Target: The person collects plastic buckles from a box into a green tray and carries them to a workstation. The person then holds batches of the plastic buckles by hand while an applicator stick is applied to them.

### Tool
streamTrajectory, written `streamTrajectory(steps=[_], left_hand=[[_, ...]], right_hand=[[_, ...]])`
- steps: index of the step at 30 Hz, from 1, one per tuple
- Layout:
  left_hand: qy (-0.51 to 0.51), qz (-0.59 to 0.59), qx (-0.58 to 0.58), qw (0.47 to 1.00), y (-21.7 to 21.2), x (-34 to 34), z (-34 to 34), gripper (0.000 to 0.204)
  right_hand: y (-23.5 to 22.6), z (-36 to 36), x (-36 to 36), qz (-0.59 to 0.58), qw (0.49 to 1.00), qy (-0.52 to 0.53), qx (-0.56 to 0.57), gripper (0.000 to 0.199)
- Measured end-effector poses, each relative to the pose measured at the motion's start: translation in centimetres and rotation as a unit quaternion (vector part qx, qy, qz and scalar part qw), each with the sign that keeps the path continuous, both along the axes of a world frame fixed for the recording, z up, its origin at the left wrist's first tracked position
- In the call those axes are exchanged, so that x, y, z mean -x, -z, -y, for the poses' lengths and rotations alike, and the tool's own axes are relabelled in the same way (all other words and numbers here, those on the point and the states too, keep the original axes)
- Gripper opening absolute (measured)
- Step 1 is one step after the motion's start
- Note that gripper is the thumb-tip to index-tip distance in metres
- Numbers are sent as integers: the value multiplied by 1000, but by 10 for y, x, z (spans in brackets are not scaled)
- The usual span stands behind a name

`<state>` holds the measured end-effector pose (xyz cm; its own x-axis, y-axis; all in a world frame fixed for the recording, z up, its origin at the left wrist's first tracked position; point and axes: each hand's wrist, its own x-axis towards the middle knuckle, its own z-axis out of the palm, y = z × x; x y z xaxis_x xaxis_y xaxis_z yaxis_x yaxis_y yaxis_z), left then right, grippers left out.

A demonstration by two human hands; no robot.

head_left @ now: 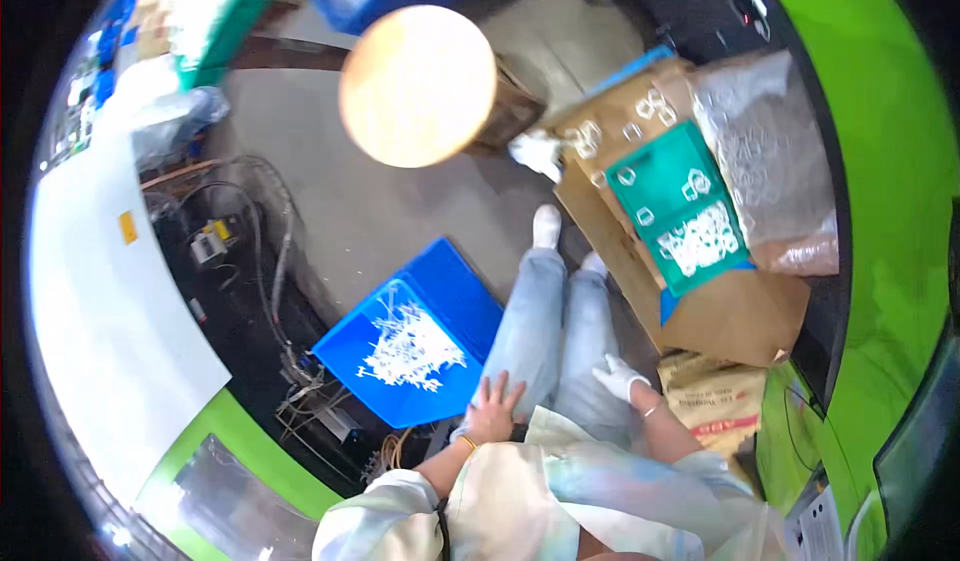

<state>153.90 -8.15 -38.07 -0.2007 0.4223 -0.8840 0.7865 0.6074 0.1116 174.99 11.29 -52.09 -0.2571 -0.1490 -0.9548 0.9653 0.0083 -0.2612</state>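
Concrete floor [330,191] occupies the centre of the view, bounded on the right by a bright green machine housing [880,161] and on the left by a white panel [100,301]. A flattened brown cardboard sheet [740,311] lies on the floor to the person's right front, carrying a green tray [665,176] of small white plastic parts and, beside it to the right, a clear plastic bag [765,151] of the same sort of parts; loose white pieces lie on the cardboard above the tray. A round wooden stool top [418,86] stands further ahead, well apart from both hands. A blue plastic crate [455,301] sits on the floor just to the left of the person's left leg, holding a heap of white moulded sprue scrap [410,349]. A tangle of cables [250,251] runs along the floor left of the crate. The person is seated, legs in light blue jeans [545,331] stretched forward, white socks at the feet. The left hand [492,409] is bare, fingers spread apart and laid flat on the left thigh, just beside the crate's near corner, holding nothing. The right hand [620,376] wears a white glove and rests on the right thigh; its fingers appear loosely curled with nothing in them. A printed brown sack [715,406] lies near the right forearm.
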Motion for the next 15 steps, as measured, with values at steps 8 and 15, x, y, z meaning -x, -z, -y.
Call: streamTrajectory(steps=[8,15], left_hand=[[-62,-98,-35,993,-42,100,14,51],[-138,-39,-152,978,-29,317,7,36]], right_hand=[[-10,-77,243,-194,962,189,-42,75],[-11,-114,473,-112,673,722,118,63]])
